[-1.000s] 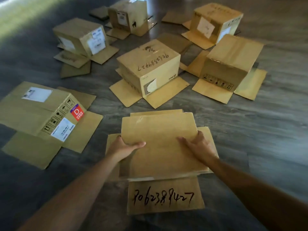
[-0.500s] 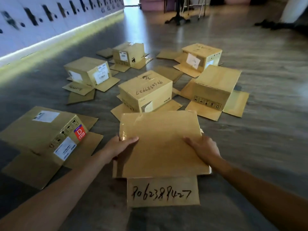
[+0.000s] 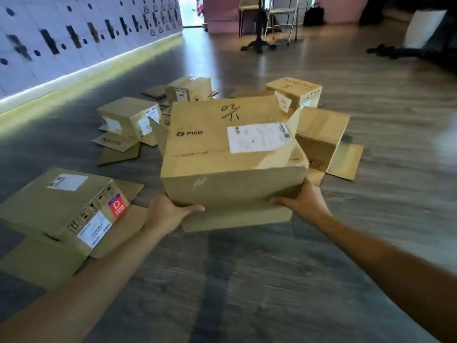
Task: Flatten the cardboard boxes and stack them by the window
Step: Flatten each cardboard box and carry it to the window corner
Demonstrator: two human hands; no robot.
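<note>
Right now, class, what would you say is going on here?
A person holds a PICO box off the floor, the left hand and right hand gripping its near bottom corners. It is not flattened; a flap hangs below. Other boxes sit unflattened on the floor with flaps splayed, one with a red D sticker at the left. No stack is in view.

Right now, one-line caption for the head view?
Both hands, left and right, hold a cardboard box above a floor strewn with boxes.

Both hands [image 3: 170, 214] outstretched, fingers [image 3: 195, 208] curled.
</note>
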